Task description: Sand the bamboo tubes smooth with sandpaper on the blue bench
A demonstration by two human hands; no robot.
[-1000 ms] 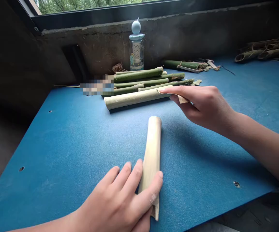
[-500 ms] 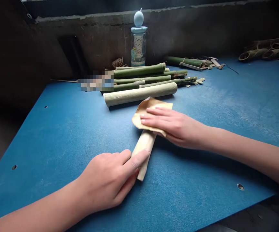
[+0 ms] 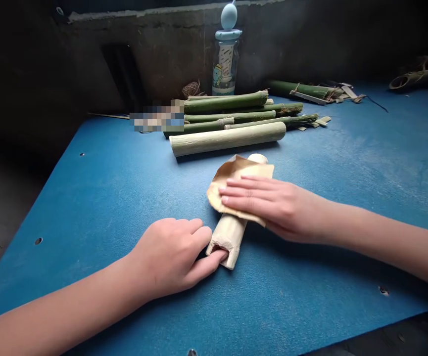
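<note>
A pale, peeled bamboo tube (image 3: 230, 230) lies slantwise on the table, its near end cut into a notch. My left hand (image 3: 174, 254) grips that end, with the thumb inside the notch and the other fingers curled at the tube's left side. Over the tube's middle lies a sheet of tan sandpaper (image 3: 219, 190). My right hand (image 3: 273, 205) presses the sheet down with its fingers laid together across it; the thumb is hidden. The tube's rounded far end shows beyond the sheet.
On the blue table (image 3: 124, 198), another peeled bamboo length (image 3: 228, 139) lies behind my hands. Several green bamboo pieces (image 3: 228, 102), a clear bottle (image 3: 225, 64) and a twine ball (image 3: 190, 89) stand or lie farther back. More bamboo (image 3: 410, 80) rests at the far right.
My left thumb has moved off the tube's top into the notched end, which now shows. The sandpaper and my right hand sit slightly nearer, uncovering the far end. The view has shifted a little.
</note>
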